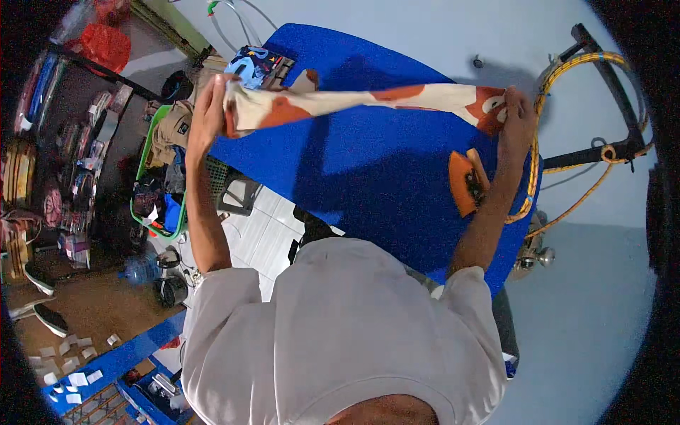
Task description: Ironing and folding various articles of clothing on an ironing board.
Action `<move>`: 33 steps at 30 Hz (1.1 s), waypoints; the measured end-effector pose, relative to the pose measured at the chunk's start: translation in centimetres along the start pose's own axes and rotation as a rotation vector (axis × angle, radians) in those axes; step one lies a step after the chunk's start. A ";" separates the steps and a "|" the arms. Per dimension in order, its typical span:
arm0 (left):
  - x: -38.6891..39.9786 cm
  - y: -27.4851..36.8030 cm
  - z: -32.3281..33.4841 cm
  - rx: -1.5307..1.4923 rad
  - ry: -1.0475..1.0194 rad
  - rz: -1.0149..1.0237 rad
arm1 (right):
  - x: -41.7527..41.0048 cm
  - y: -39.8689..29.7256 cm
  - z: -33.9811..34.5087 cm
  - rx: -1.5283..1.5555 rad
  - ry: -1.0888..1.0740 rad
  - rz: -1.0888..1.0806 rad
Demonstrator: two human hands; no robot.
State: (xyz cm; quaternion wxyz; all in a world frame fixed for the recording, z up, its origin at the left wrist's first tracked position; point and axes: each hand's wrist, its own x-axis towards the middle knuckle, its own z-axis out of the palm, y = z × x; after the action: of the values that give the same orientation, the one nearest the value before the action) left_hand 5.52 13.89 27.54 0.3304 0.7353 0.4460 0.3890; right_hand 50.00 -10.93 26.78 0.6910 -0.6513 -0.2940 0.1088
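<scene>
A cream cloth with rust-orange patches (393, 98) is stretched lengthwise in the air between my hands, over a blue-covered board or table (366, 175). My left hand (211, 109) grips its left end, and my right hand (516, 114) grips the other end, near a printed face-like pattern. Below the cloth on the right, beside my right forearm, an orange iron (467, 183) rests on the blue surface. Patterned blue folded cloth (252, 66) lies at the far left end of the surface, with a cream and brown piece (305, 82) next to it.
A green-rimmed basket (139, 180) full of clothes stands at the left, near packed shelves (87, 159). A yellow hose or cable (542, 106) loops over a black wall bracket (611, 90) and hangs by the table's right edge. A water bottle (142, 268) is on the floor.
</scene>
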 end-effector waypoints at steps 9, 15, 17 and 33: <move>6.6 -3.8 -2.5 0.034 0.176 0.117 | 3.6 6.6 6.1 0.127 -0.207 0.280; -1.7 -4.6 -2.1 0.039 -0.008 0.170 | -1.8 11.5 2.0 -0.120 -0.321 0.149; -6.7 -8.9 -0.5 -0.085 -0.067 -0.173 | -6.5 13.5 0.8 0.028 -0.402 0.106; -12.2 -16.3 21.3 0.393 -0.568 0.389 | -18.5 22.9 -3.3 -0.400 -0.307 0.383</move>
State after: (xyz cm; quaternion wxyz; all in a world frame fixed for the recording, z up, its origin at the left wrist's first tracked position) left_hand 13.78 6.02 0.35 0.2136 0.9336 0.2551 0.1326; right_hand 42.29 -20.59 -0.16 0.4637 -0.7937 -0.2825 0.2742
